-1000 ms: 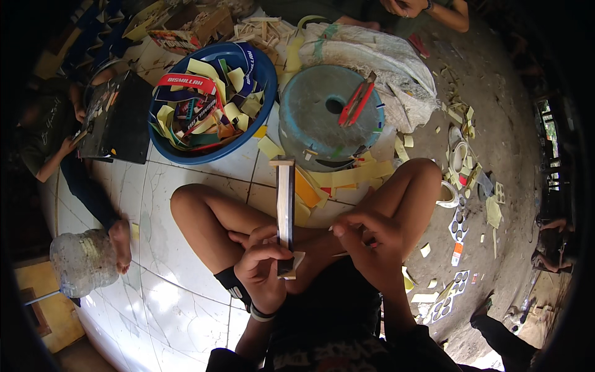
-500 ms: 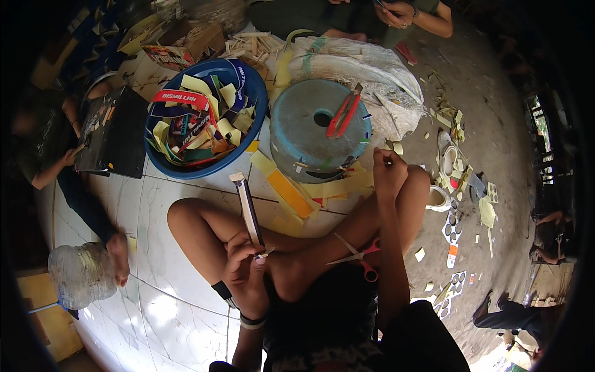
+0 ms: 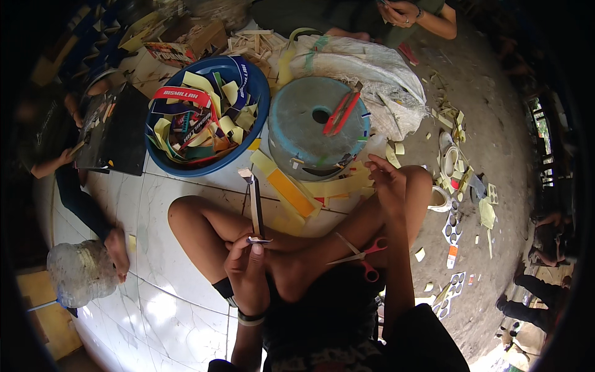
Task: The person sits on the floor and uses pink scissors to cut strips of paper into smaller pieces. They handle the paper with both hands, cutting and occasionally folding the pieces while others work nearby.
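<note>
Partly hidden: strip's base inside left hand.

I see the basin on the floor ahead, strips piled in it. The drum stands just right of the basin, with a sack behind it. Scissors lie on my lap. The jar sits far left; tape rolls lie right of my knee.
</note>
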Available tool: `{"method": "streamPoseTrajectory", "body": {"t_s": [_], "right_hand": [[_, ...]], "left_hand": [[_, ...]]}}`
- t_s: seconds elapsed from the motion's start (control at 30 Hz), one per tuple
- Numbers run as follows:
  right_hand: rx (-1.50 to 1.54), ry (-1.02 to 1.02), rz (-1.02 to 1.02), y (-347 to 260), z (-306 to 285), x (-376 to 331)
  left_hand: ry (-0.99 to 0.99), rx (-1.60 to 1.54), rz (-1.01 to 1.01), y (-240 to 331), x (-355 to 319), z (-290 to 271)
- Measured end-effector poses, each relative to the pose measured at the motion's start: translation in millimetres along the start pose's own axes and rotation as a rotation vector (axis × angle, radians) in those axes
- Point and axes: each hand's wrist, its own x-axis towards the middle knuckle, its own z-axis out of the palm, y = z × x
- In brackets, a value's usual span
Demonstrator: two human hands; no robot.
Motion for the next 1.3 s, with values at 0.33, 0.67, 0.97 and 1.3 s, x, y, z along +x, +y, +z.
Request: {"method": "streamPoseTrajectory", "body": {"t_s": [0.33,0.67,0.97,1.3], "right_hand": [[0.018,-0.490,-0.532,-78,53,-111],[0.070,-0.589,-0.514,-82,58,-114],[0.179,-0.528,-0.382,-69,55,-118],[0.265,-0.539,-0.231,-63,56,-132]], "left_hand": [[-0.104,-0.295,-0.301,-5,4,30],[-0.086,-0.081,-0.018,-39,-7,1],[-0.245,0.432,0.060,-12,6,9],[-0.176,0.394,0.211,9,-8,54]]}}
